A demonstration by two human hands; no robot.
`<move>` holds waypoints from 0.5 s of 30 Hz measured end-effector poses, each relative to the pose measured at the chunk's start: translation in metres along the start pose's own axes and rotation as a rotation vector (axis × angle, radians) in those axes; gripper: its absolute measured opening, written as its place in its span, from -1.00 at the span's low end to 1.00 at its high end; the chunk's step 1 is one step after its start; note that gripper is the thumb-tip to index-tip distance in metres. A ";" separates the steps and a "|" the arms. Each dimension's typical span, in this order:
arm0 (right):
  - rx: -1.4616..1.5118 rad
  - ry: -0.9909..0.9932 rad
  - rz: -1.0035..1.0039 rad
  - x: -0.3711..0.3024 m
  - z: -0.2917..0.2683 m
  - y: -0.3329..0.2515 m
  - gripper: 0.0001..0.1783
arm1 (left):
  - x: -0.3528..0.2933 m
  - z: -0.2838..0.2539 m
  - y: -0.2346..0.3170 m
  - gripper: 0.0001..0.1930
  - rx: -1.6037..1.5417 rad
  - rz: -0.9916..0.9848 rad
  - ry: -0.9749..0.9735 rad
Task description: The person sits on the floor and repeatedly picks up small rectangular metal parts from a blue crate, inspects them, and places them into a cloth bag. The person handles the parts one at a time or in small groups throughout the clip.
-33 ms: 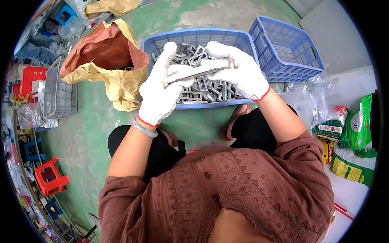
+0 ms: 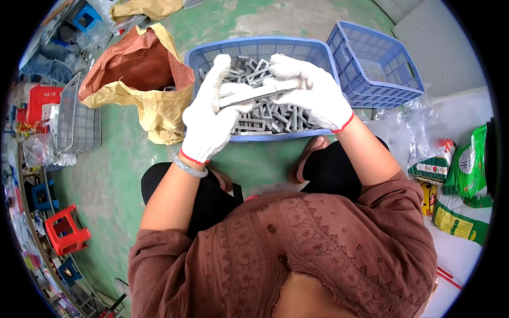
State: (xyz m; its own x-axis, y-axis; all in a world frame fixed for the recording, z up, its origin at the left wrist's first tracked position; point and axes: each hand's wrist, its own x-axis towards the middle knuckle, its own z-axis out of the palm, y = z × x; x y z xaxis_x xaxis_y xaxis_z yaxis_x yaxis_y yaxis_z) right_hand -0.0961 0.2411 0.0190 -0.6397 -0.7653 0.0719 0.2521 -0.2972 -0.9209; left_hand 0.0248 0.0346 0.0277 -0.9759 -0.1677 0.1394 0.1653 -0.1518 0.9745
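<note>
Over blue basket point(image 2: 297, 47), left hand point(image 2: 208, 126), right hand point(image 2: 318, 95) turned inward, fingers point(image 2: 288, 98) grasping grey bar point(image 2: 255, 94) at 2 ends.

Head-worn fisheye view, aimed downward
The brown blouse point(image 2: 318, 238) is seen nearest, the left hand point(image 2: 208, 119) and right hand point(image 2: 316, 95) beyond it.

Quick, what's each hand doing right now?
Left hand: closed, holding the left end of a grey bar.
Right hand: closed, holding the right end of the same bar.
</note>
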 end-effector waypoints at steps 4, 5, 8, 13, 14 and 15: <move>-0.066 -0.053 -0.063 0.000 -0.009 0.005 -0.48 | -0.001 -0.001 -0.009 -0.15 -0.015 0.038 0.003; -0.066 -0.043 -0.036 0.000 -0.008 0.004 -0.47 | -0.001 -0.002 -0.009 -0.14 -0.027 0.048 -0.004; -0.074 -0.039 0.014 -0.001 -0.007 0.005 -0.48 | -0.002 -0.004 -0.013 -0.13 -0.062 0.072 -0.026; -0.212 -0.024 -0.006 0.000 -0.009 0.009 -0.49 | -0.001 -0.004 -0.013 -0.13 -0.114 0.061 -0.039; -0.217 -0.015 0.009 0.000 -0.008 0.008 -0.51 | -0.001 -0.003 -0.012 -0.13 -0.108 0.045 -0.024; -0.222 -0.006 0.025 0.000 -0.006 0.007 -0.54 | -0.001 -0.001 -0.011 -0.13 -0.102 0.030 -0.010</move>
State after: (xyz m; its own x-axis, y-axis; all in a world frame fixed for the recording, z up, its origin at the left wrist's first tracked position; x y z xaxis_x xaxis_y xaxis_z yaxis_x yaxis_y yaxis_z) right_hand -0.0991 0.2426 0.0103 -0.6307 -0.7745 0.0497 0.1016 -0.1459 -0.9841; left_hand 0.0241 0.0352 0.0171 -0.9716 -0.1641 0.1703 0.2075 -0.2454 0.9470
